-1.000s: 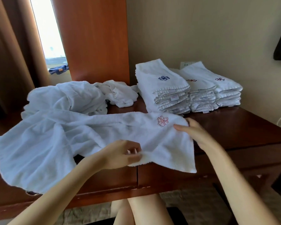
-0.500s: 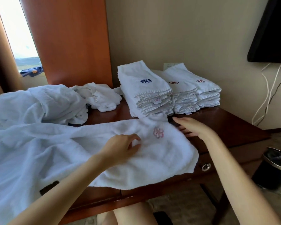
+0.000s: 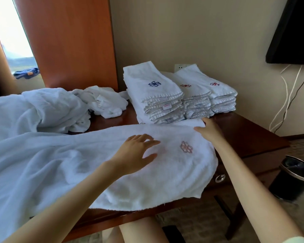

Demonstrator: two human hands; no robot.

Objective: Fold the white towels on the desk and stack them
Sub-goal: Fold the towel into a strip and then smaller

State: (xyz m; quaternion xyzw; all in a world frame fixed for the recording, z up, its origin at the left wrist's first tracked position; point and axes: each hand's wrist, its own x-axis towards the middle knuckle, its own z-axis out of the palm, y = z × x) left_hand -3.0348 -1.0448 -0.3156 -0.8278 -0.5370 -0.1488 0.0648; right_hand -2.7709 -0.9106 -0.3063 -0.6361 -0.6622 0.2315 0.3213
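Note:
A large white towel (image 3: 63, 163) with a pink embroidered flower lies spread across the dark wooden desk (image 3: 244, 137), its near edge hanging over the front. My left hand (image 3: 135, 153) rests flat on it with fingers spread, just left of the flower. My right hand (image 3: 209, 128) lies open at the towel's far right corner, fingers straight. Behind, folded white towels stand in stacks: one stack (image 3: 154, 95) with a blue flower, two lower stacks (image 3: 209, 92) with red flowers. Unfolded white towels (image 3: 47, 109) lie crumpled at the back left.
An orange-brown wooden panel (image 3: 68, 41) rises behind the desk. A wall socket (image 3: 181, 66) sits behind the stacks, white cables (image 3: 286, 95) hang at right under a dark screen (image 3: 293, 30). A black bin (image 3: 295, 178) stands on the floor at right. A drawer knob (image 3: 220, 178) shows on the desk front.
My left hand let go of the towel's near edge and moved up onto the towel, now lying flat. My right hand slid to the far right corner. The view shifted right.

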